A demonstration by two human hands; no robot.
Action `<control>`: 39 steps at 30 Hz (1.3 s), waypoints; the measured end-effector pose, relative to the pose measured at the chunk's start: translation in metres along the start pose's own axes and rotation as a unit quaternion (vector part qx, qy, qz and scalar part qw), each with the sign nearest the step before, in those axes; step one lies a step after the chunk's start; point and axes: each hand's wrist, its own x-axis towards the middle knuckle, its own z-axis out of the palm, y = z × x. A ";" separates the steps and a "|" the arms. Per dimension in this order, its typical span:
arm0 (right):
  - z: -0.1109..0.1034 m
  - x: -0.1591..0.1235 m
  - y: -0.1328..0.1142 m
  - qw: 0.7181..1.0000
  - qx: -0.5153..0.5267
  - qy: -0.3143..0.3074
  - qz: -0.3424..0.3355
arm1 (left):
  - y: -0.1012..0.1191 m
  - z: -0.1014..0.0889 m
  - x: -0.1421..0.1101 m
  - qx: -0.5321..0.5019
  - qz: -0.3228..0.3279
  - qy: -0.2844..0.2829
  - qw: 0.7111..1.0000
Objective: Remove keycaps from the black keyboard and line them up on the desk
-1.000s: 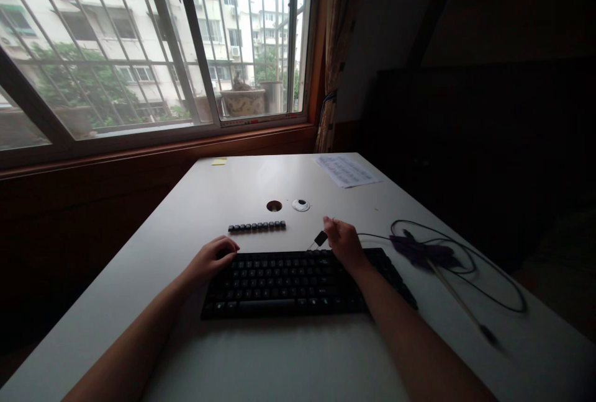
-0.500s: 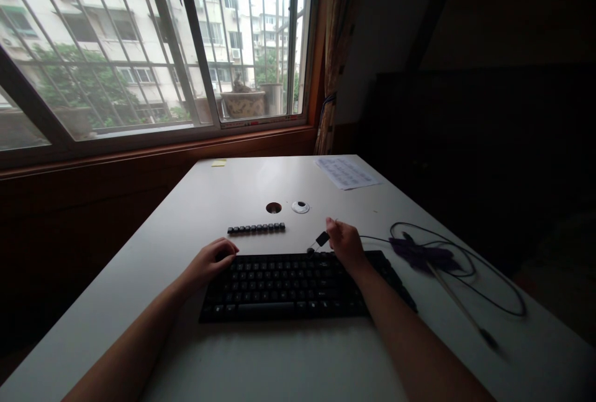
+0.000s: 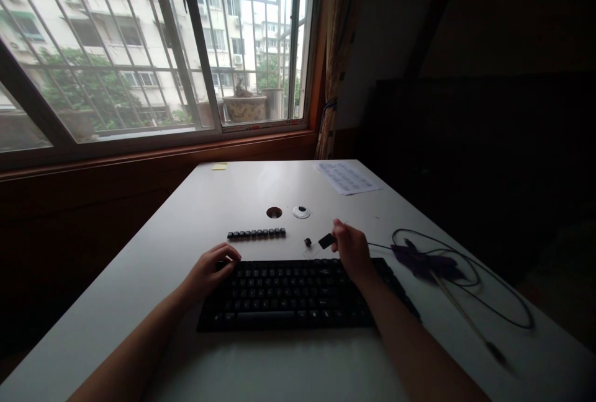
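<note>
A black keyboard [image 3: 279, 293] lies on the white table in front of me. At its upper left corner, my left hand [image 3: 216, 265] grips the edge with curled fingers. My right hand [image 3: 351, 250], closed, holds a keycap puller with a black handle [image 3: 327, 241] above the keyboard's back edge. Thin wire loops of the puller point left and down. Just beyond the wires sits a single black keycap [image 3: 308, 242], apart from them on the table. Farther left stands a row of several black keycaps [image 3: 256, 233].
Behind the keycaps are a round cable hole [image 3: 274, 212] and a white grommet cover [image 3: 301, 211]. At right, a cable [image 3: 507, 324] loops around a purple cloth [image 3: 426, 262] and a thin stick [image 3: 459, 306]. Papers [image 3: 349, 177] and yellow notes [image 3: 220, 167] lie at the far edge.
The keycap at the puller's wires has come free and now rests on the table behind the keyboard. My right hand has shifted slightly right with the puller. My left hand stays at the corner.
</note>
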 end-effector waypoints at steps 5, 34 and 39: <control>-0.021 0.012 -0.011 0.988 -0.046 0.111 -0.098 | -0.002 0.002 0.001 0.020 0.005 -0.007 1.000; 0.021 0.037 0.043 0.914 -0.293 -0.273 -0.066 | -0.011 0.003 0.002 0.017 0.011 -0.016 1.000; 0.030 0.050 0.040 0.914 -0.283 -0.286 -0.043 | -0.008 0.003 0.002 0.019 0.011 -0.016 1.000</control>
